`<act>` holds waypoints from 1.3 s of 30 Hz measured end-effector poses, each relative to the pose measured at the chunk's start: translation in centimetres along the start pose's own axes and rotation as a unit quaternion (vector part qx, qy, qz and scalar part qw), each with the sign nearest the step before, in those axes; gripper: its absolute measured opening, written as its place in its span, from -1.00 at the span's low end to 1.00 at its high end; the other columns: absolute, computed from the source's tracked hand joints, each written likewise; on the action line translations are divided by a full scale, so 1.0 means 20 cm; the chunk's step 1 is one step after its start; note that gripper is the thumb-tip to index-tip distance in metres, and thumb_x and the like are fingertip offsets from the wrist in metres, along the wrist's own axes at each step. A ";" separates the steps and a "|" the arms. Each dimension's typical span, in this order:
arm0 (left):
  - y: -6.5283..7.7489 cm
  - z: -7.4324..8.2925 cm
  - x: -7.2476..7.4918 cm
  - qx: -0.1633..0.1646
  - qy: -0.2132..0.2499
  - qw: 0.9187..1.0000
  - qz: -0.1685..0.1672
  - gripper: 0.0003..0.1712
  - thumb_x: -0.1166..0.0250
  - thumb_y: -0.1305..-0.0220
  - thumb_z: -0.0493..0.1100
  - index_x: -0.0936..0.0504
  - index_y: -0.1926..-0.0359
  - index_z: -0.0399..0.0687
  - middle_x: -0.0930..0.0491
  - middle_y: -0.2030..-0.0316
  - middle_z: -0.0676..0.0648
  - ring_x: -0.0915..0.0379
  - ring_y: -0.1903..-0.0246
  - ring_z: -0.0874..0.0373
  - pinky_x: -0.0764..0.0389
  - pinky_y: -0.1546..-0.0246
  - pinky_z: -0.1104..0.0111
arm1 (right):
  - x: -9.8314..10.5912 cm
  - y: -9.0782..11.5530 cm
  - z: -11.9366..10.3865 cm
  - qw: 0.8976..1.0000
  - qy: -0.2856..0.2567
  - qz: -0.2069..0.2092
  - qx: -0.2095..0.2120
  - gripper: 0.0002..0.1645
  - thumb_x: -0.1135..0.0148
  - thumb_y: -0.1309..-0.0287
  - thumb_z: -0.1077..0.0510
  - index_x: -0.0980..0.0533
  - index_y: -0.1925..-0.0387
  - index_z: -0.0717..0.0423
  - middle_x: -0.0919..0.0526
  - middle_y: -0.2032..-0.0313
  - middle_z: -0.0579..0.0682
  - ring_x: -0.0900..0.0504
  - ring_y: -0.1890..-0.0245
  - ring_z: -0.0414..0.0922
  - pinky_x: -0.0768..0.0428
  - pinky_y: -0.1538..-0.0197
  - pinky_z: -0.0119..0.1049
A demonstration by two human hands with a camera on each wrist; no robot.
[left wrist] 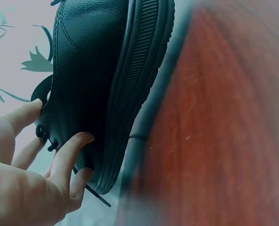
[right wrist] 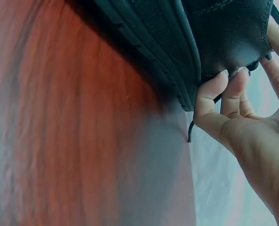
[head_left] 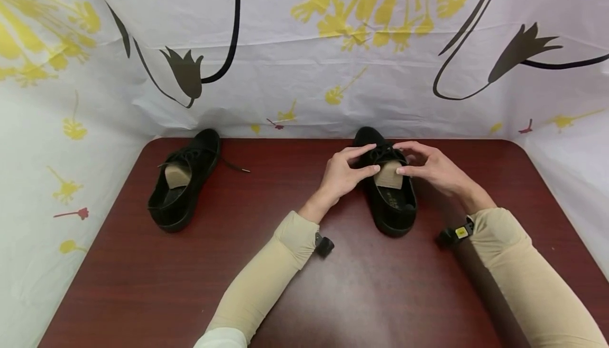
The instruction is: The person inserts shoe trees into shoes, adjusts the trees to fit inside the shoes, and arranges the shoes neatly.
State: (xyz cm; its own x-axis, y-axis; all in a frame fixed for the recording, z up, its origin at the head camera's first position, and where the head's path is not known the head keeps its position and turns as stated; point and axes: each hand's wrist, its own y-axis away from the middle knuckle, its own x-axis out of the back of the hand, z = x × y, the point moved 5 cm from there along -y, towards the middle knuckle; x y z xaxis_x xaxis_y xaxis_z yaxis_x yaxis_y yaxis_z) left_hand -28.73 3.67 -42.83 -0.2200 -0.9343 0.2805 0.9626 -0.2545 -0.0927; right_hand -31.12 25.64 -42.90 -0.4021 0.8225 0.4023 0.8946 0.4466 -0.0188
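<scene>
A black lace-up shoe (head_left: pixel 391 216) rests on the table, toe toward the back, with a tan flap (head_left: pixel 389 174) showing in its mouth. My left hand (head_left: pixel 343 171) holds the shoe's left side near the laces, thumb at the edge of the opening and fingers spread along the upper. From the other side my right hand (head_left: pixel 430 169) grips the upper, its thumb by the flap and its fingertips at the lacing. Dark laces (head_left: pixel 383 152) lie between both hands. In the right wrist view, curled fingers (right wrist: pixel 214 89) press against the leather just above the sole.
A matching black shoe (head_left: pixel 183 189) stands at the left of the dark red table (head_left: pixel 266 200), its loose lace end (head_left: pixel 245 170) trailing to the right. Behind the table hangs a white cloth (head_left: pixel 285 62) with yellow and dark flower prints.
</scene>
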 end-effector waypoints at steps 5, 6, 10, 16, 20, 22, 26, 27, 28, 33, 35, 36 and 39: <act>0.00 0.01 0.04 -0.005 0.010 1.000 0.001 -0.44 -0.46 -0.22 -0.05 -0.60 -0.25 0.33 -0.49 -0.23 0.04 -0.46 -0.19 0.09 -0.57 0.05 0.36 | -0.02 -0.01 -0.04 1.000 -0.009 0.009 0.002 -0.40 -0.39 -0.20 0.26 -0.45 -0.26 0.10 -0.65 0.07 -0.10 -0.63 0.14 -0.16 -0.60 0.18 -0.38; 0.00 0.01 0.05 -0.004 0.014 1.000 0.000 -0.44 -0.46 -0.22 -0.05 -0.60 -0.26 0.32 -0.49 -0.23 0.03 -0.47 -0.18 0.09 -0.58 0.06 0.37 | -0.03 -0.02 -0.05 1.000 -0.012 0.011 0.002 -0.40 -0.39 -0.20 0.27 -0.45 -0.26 0.11 -0.65 0.08 -0.10 -0.63 0.15 -0.16 -0.60 0.18 -0.38; 0.01 0.01 0.07 0.002 0.033 0.999 -0.008 -0.43 -0.46 -0.23 -0.07 -0.59 -0.26 0.29 -0.48 -0.24 0.02 -0.47 -0.18 0.07 -0.61 0.11 0.37 | -0.06 -0.02 -0.08 1.000 -0.026 0.010 0.007 -0.40 -0.37 -0.21 0.30 -0.43 -0.28 0.16 -0.65 0.10 -0.09 -0.63 0.18 -0.15 -0.59 0.20 -0.38; 0.03 0.02 0.12 0.005 0.053 0.998 -0.028 -0.42 -0.43 -0.25 -0.10 -0.57 -0.30 0.23 -0.44 -0.30 0.03 -0.52 -0.11 0.10 -0.65 0.15 0.24 | -0.10 -0.02 -0.12 0.999 -0.034 0.019 0.012 -0.39 -0.38 -0.20 0.31 -0.44 -0.28 0.18 -0.65 0.16 -0.08 -0.61 0.24 -0.15 -0.57 0.23 -0.39; 0.04 0.01 0.16 0.015 0.079 0.996 -0.041 -0.43 -0.42 -0.27 -0.14 -0.57 -0.30 0.22 -0.41 -0.34 0.04 -0.54 -0.09 0.13 -0.67 0.15 0.25 | -0.14 -0.03 -0.15 0.999 -0.034 0.031 0.012 -0.38 -0.39 -0.19 0.29 -0.44 -0.28 0.16 -0.64 0.20 -0.04 -0.61 0.22 -0.17 -0.58 0.21 -0.41; 0.05 0.01 0.18 0.017 0.091 0.995 -0.049 -0.42 -0.42 -0.27 -0.16 -0.56 -0.31 0.19 -0.41 -0.33 0.04 -0.53 -0.10 0.15 -0.66 0.12 0.32 | -0.16 -0.03 -0.17 0.999 -0.027 0.037 0.010 -0.38 -0.40 -0.19 0.26 -0.44 -0.28 0.14 -0.63 0.17 -0.01 -0.61 0.19 -0.17 -0.59 0.19 -0.41; 0.07 0.03 0.21 0.008 0.109 0.992 -0.059 -0.42 -0.40 -0.28 -0.21 -0.55 -0.32 0.11 -0.43 -0.31 0.02 -0.54 -0.10 0.12 -0.65 0.09 0.34 | -0.20 -0.02 -0.20 0.998 -0.026 0.051 0.009 -0.37 -0.41 -0.18 0.24 -0.45 -0.28 0.12 -0.62 0.16 0.08 -0.61 0.18 -0.16 -0.60 0.18 -0.39; 0.08 0.03 0.22 0.005 0.113 0.992 -0.062 -0.42 -0.39 -0.29 -0.22 -0.54 -0.33 0.10 -0.43 -0.31 0.02 -0.54 -0.11 0.10 -0.65 0.08 0.33 | -0.21 -0.02 -0.21 0.998 -0.028 0.053 0.010 -0.37 -0.41 -0.18 0.25 -0.45 -0.28 0.13 -0.62 0.17 0.08 -0.61 0.19 -0.15 -0.60 0.18 -0.39; 0.08 0.04 0.23 0.001 0.117 0.991 -0.064 -0.42 -0.38 -0.29 -0.22 -0.54 -0.33 0.08 -0.43 -0.31 0.01 -0.54 -0.11 0.09 -0.65 0.08 0.32 | -0.22 -0.02 -0.22 0.998 -0.030 0.056 0.013 -0.37 -0.41 -0.18 0.26 -0.45 -0.28 0.14 -0.63 0.20 0.10 -0.62 0.21 -0.15 -0.60 0.19 -0.39; 0.10 0.05 0.27 -0.006 0.129 0.989 -0.073 -0.41 -0.37 -0.30 -0.25 -0.52 -0.34 0.01 -0.42 -0.32 -0.02 -0.51 -0.14 0.05 -0.64 0.04 0.30 | -0.26 -0.01 -0.27 0.997 -0.032 0.064 0.022 -0.37 -0.42 -0.16 0.28 -0.45 -0.26 0.18 -0.63 0.28 0.07 -0.61 0.26 -0.17 -0.58 0.22 -0.42; 0.11 0.05 0.29 -0.008 0.132 0.989 -0.073 -0.41 -0.36 -0.30 -0.26 -0.51 -0.34 -0.02 -0.43 -0.32 -0.04 -0.50 -0.16 0.05 -0.64 0.03 0.29 | -0.28 -0.02 -0.28 0.997 -0.030 0.065 0.023 -0.37 -0.42 -0.16 0.27 -0.45 -0.26 0.19 -0.62 0.27 0.07 -0.59 0.26 -0.16 -0.57 0.23 -0.43; 0.11 0.05 0.30 -0.008 0.135 0.988 -0.073 -0.41 -0.36 -0.30 -0.27 -0.51 -0.34 -0.03 -0.43 -0.31 -0.04 -0.49 -0.17 0.05 -0.63 0.03 0.29 | -0.29 -0.02 -0.29 0.997 -0.029 0.065 0.023 -0.37 -0.43 -0.16 0.27 -0.45 -0.27 0.18 -0.61 0.26 0.08 -0.59 0.26 -0.16 -0.56 0.23 -0.43; 0.12 0.05 0.33 -0.011 0.149 0.986 -0.074 -0.42 -0.35 -0.30 -0.30 -0.51 -0.34 -0.06 -0.46 -0.29 -0.08 -0.47 -0.19 0.01 -0.63 0.01 0.25 | -0.31 -0.04 -0.31 0.997 -0.024 0.065 0.024 -0.37 -0.43 -0.16 0.26 -0.46 -0.27 0.16 -0.58 0.21 0.11 -0.57 0.26 -0.14 -0.55 0.23 -0.44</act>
State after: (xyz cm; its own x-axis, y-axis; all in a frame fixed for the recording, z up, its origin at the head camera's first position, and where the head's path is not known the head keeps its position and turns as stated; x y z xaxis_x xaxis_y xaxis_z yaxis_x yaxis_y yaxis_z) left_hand -27.65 -2.85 -40.30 -0.3978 -0.9175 -0.0006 0.9135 -0.3961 -0.0925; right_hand -28.13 17.98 -39.82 -0.2934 0.8900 0.3489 0.9300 0.3503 -0.1113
